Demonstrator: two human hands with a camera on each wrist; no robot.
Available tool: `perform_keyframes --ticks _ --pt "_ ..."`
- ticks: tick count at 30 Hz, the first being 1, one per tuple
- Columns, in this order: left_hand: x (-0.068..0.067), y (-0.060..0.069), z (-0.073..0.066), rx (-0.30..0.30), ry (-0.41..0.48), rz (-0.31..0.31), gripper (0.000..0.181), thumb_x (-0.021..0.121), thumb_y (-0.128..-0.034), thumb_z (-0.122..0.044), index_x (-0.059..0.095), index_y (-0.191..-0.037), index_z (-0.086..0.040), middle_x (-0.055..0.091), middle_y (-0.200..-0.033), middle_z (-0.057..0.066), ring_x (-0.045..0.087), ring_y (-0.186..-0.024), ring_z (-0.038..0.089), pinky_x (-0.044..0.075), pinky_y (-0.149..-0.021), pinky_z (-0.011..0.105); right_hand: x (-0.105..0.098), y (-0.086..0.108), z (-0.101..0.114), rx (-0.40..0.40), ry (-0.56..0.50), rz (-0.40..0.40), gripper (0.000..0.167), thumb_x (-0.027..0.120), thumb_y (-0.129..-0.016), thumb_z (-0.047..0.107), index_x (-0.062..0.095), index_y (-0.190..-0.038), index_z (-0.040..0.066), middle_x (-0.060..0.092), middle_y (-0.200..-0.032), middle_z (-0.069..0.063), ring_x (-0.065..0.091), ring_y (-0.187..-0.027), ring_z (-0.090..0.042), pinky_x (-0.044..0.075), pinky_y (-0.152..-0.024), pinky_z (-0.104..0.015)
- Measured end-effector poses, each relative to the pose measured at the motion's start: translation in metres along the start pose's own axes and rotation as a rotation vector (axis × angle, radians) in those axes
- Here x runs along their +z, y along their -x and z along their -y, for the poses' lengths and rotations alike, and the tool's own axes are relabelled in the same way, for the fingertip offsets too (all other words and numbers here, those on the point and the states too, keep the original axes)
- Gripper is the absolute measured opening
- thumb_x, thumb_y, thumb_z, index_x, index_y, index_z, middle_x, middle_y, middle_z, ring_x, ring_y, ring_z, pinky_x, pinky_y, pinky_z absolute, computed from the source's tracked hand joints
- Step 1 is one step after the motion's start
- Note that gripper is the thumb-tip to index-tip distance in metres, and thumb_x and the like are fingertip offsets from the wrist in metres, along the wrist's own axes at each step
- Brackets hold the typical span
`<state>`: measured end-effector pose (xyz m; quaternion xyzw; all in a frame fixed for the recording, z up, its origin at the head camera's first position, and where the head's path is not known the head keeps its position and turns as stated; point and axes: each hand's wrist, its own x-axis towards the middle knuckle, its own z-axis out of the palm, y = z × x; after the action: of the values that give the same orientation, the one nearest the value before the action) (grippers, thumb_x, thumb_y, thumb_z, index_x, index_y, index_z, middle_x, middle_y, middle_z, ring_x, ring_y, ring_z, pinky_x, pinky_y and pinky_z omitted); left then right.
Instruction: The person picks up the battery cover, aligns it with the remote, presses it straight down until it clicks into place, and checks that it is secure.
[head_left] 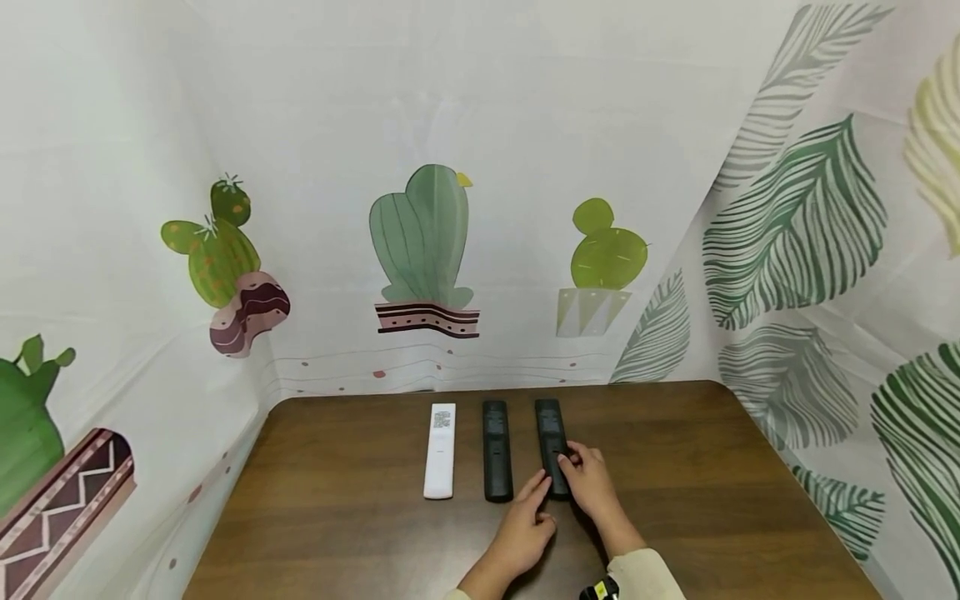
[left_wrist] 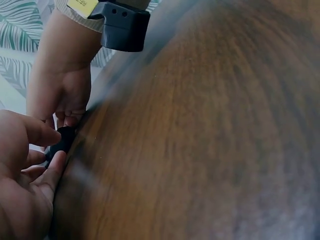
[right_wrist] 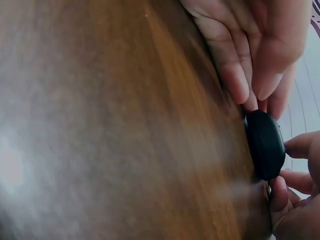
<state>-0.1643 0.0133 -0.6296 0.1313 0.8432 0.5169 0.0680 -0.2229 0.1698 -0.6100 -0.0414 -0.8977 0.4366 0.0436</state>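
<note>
Three remote controls lie face down in a row on the brown table [head_left: 360, 517], labels and back covers up. The white remote [head_left: 440, 454] is at left, a black remote [head_left: 497, 454] in the middle, and another black remote [head_left: 551, 442] at right. My right hand [head_left: 592, 487] holds the right black remote near its lower end, with a digit on its back and others at its right edge. Extended fingers of my left hand [head_left: 521, 533] touch its lower left edge. The right wrist view shows the end of this black remote [right_wrist: 266, 145] between both hands.
Cloth printed with cacti [head_left: 423, 242] hangs behind the table, and leaf-patterned cloth [head_left: 795, 225] hangs along the right. A black wrist device [left_wrist: 125, 25] with a yellow label is strapped at my right sleeve.
</note>
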Motion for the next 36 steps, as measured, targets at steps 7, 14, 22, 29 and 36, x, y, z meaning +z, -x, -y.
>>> perform_keyframes --ticks 7,14,22,29,36 --pt "-0.0009 -0.0006 0.0013 0.017 -0.017 0.008 0.064 0.059 -0.0896 -0.007 0.044 -0.152 -0.006 0.037 -0.163 0.003 0.051 -0.123 0.011 0.044 -0.089 0.018 -0.0012 -0.0036 -0.0041 0.009 -0.007 0.041 0.044 0.060 -0.099 0.021 0.057 -0.135 -0.005 0.058 -0.110 -0.017 0.056 -0.094 -0.022 0.046 -0.082 -0.033" --pt "-0.0020 0.0006 0.0015 0.016 0.001 0.012 0.063 0.060 -0.0899 -0.009 0.045 -0.152 -0.006 0.037 -0.163 0.004 0.054 -0.114 0.004 0.045 -0.088 0.017 -0.0044 -0.0048 -0.0035 0.008 0.000 0.070 0.043 0.060 -0.099 0.019 0.057 -0.134 -0.007 0.058 -0.109 -0.017 0.056 -0.093 -0.022 0.046 -0.082 -0.034" --pt "-0.0021 0.0011 -0.0019 0.008 -0.004 0.011 0.064 0.060 -0.0893 -0.011 0.045 -0.152 -0.007 0.038 -0.163 0.004 0.053 -0.117 0.006 0.044 -0.090 0.018 -0.0072 -0.0059 -0.0044 0.002 -0.012 0.082 0.044 0.060 -0.099 0.019 0.057 -0.134 -0.008 0.058 -0.109 -0.018 0.056 -0.093 -0.022 0.046 -0.081 -0.033" --pt "-0.0023 0.0009 -0.0010 -0.013 0.060 0.035 0.065 0.063 -0.0887 -0.012 0.045 -0.152 -0.008 0.036 -0.164 0.004 0.057 -0.092 -0.007 0.047 -0.080 0.015 -0.0092 -0.0051 -0.0057 0.011 -0.004 0.084 0.044 0.061 -0.098 0.019 0.057 -0.134 -0.007 0.058 -0.108 -0.017 0.056 -0.092 -0.021 0.046 -0.081 -0.033" --pt "-0.0041 -0.0014 0.0029 -0.012 0.091 0.037 0.065 0.062 -0.0889 -0.010 0.045 -0.152 -0.007 0.036 -0.164 0.005 0.058 -0.094 -0.005 0.048 -0.080 0.014 -0.0082 -0.0059 -0.0025 0.012 -0.021 0.088 0.044 0.061 -0.099 0.020 0.057 -0.134 -0.006 0.059 -0.108 -0.017 0.056 -0.093 -0.020 0.046 -0.080 -0.032"
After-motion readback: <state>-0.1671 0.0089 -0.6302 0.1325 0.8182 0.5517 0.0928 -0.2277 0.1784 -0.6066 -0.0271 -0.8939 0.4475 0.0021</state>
